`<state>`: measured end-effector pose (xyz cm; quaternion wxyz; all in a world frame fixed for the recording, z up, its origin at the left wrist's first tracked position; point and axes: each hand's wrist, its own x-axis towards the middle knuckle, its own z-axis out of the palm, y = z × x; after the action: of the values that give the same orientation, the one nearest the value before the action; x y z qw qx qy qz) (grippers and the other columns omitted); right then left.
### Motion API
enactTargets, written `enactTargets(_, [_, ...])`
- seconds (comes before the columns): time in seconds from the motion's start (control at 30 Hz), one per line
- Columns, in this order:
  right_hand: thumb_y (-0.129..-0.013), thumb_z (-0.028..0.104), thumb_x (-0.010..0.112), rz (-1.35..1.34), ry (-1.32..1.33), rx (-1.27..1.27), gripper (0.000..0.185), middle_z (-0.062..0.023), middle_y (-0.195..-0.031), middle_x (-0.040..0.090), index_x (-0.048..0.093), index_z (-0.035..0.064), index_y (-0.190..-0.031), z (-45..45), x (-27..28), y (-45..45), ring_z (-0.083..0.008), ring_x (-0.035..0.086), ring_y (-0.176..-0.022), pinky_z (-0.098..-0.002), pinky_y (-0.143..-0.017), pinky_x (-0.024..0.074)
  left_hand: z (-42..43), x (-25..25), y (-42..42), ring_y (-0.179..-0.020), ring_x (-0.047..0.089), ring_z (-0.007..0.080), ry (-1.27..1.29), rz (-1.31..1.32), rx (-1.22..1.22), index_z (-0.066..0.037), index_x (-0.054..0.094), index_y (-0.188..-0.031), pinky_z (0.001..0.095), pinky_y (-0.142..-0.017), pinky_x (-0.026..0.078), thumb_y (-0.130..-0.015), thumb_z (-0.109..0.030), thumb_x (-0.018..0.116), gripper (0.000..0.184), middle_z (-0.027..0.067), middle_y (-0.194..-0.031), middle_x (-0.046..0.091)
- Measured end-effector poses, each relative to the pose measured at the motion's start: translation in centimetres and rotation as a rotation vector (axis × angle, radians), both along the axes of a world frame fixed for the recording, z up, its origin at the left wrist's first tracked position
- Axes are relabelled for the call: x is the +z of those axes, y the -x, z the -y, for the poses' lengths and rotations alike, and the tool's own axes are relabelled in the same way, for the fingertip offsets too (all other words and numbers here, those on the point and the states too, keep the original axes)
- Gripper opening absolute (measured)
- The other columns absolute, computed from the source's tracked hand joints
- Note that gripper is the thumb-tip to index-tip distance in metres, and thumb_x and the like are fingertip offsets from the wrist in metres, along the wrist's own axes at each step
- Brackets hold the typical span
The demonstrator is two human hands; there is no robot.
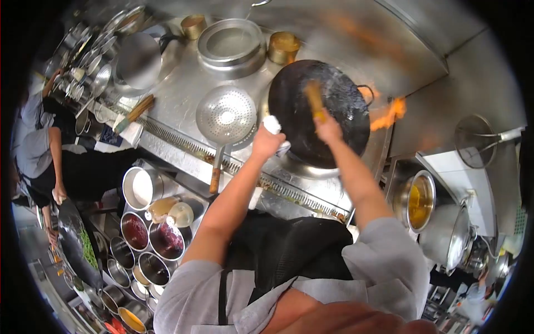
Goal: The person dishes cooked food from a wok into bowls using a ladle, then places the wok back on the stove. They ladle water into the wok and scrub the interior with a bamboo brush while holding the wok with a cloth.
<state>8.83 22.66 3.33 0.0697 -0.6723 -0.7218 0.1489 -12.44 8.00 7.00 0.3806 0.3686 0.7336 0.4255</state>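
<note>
A large black wok (295, 125) sits tilted on the stove, its inside wet and shiny and a loop handle at its far right. My left hand (267, 142) is closed around a white cloth (272, 124) at the wok's left rim; the grip beneath is hidden. Over the wok, my right hand (329, 129) grips a wok brush (314, 96) of bamboo colour, its bristle end blurred and pointing away from me. Left of my left hand lies a perforated strainer ladle (227, 115) with a wooden handle.
Flames (392, 114) rise beside the wok's right rim. Behind stand a steel pot (231, 47) and a brass-coloured pot (283, 47). Several ingredient containers (135, 231) are at lower left, near a person (41, 150) with another wok (78, 245). A bowl of yellow liquid (420, 203) stands right.
</note>
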Motion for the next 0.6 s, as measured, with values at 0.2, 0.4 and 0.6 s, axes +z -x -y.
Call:
enactTargets(0.2, [-0.093,0.048,0.056,-0.044,0.436,0.505,0.062,-0.0201,-0.13,0.061,0.043,0.0215,-0.147,7.9,8.6,-6.3,-0.0356,0.061,-0.115,-0.0411,-0.098,0.047,0.2,1.0,-1.1,-0.109,0.062,0.0422,0.029,-0.044,0.038,0.004,0.047,-0.126,0.0444,-0.095,0.047,-0.07,-0.026,0.071,0.068,0.0284,-0.112,0.065])
enactTargets(0.4, [-0.091,0.046,0.058,0.622,0.187,0.355,0.05,-0.0147,-0.114,0.069,0.054,0.0269,-0.136,-2.4,15.0,-15.5,-0.0338,0.068,-0.1,-0.0459,-0.086,0.0536,-0.7,-0.9,0.1,-0.107,0.062,0.0422,0.016,-0.09,-0.024,0.006,0.049,-0.121,0.044,-0.094,0.047,-0.071,-0.025,0.07,0.063,0.0295,-0.109,0.065])
enactTargets(0.6, [-0.091,0.049,0.056,0.03,0.125,0.039,0.06,-0.02,-0.11,0.069,0.047,0.0214,-0.143,1.8,4.0,-0.8,-0.0368,0.067,-0.103,-0.0487,-0.089,0.0518,-0.6,-3.0,0.6,-0.073,0.062,0.0179,-0.054,0.009,-0.105,0.001,0.06,-0.092,0.0358,-0.064,0.05,-0.075,-0.013,0.07,0.024,0.0079,-0.077,0.061])
